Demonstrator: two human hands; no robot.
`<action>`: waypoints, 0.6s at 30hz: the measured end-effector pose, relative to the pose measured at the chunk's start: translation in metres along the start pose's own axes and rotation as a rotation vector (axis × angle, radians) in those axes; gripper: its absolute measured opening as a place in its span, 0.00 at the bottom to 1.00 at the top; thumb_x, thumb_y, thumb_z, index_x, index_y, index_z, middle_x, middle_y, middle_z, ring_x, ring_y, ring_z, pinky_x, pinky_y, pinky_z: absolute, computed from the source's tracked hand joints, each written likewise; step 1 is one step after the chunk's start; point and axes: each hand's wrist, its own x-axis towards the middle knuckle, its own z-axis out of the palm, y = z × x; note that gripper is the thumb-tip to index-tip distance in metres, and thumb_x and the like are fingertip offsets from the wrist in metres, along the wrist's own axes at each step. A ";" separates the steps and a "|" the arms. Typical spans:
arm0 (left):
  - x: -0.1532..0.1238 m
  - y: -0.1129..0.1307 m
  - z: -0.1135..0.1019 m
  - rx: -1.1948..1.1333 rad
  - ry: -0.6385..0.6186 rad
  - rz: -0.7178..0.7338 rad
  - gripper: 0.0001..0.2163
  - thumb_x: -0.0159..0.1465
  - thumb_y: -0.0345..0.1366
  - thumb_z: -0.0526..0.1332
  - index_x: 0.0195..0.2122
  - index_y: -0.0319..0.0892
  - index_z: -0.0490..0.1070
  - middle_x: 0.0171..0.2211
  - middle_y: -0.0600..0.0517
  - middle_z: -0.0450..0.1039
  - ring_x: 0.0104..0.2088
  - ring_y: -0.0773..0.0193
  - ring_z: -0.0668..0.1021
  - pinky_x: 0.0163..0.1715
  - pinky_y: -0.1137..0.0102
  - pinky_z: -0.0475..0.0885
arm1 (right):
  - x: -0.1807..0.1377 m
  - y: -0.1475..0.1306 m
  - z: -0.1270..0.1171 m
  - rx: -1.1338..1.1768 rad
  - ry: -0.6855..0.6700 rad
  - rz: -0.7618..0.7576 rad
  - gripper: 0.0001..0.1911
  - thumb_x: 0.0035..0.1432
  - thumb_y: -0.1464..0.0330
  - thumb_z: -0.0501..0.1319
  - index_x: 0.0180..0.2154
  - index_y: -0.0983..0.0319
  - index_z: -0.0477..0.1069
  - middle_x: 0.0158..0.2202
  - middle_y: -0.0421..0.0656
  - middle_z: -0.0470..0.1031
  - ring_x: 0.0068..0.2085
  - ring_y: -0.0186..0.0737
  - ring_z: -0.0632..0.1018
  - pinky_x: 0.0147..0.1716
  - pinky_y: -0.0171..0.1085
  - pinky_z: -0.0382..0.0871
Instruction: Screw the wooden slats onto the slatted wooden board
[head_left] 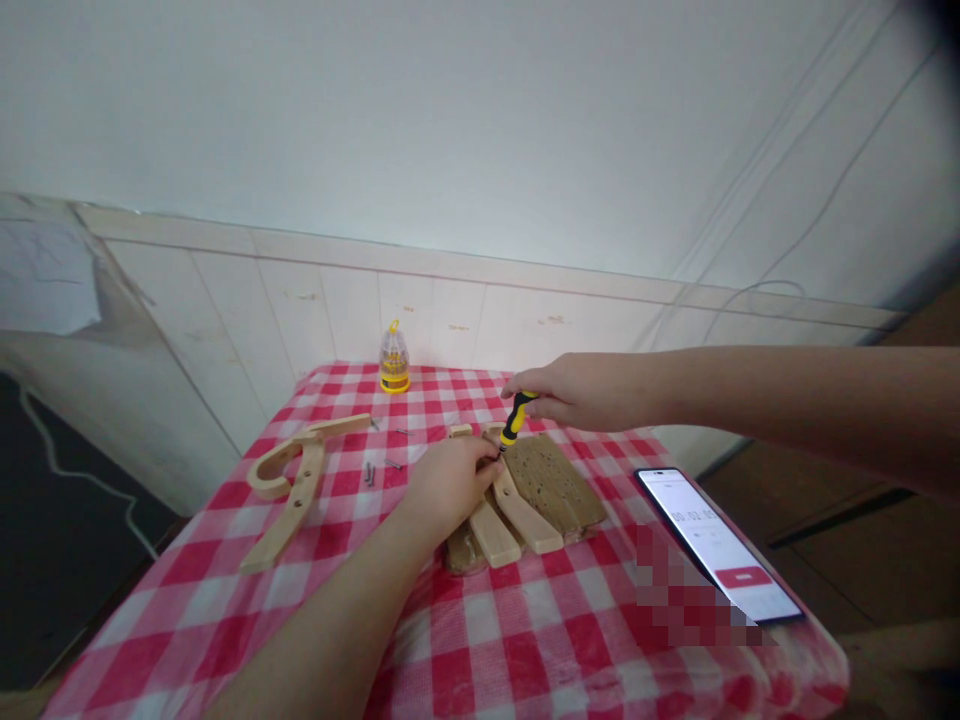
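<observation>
Head view: my right hand (553,391) grips one screwdriver (513,420), its tip hard to make out beside my left hand (448,485), whose hold I cannot tell; that hand partly hides two wooden pieces (531,520) lying on one brown board (556,480).

The right arm (720,400) extends level, right hand (551,393) curled; the left hand (451,478) is lower, with fingers (486,450) bent.

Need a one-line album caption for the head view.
Right hand holding a screwdriver, left hand near its tip, over wooden parts; a phone lies nearby.
</observation>
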 end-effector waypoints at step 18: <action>0.001 0.002 -0.002 0.001 -0.014 -0.003 0.11 0.62 0.40 0.54 0.37 0.46 0.76 0.34 0.53 0.77 0.35 0.62 0.76 0.31 0.71 0.65 | 0.000 0.009 0.009 -0.026 0.016 0.024 0.21 0.62 0.58 0.47 0.38 0.65 0.71 0.27 0.47 0.73 0.27 0.37 0.70 0.26 0.34 0.54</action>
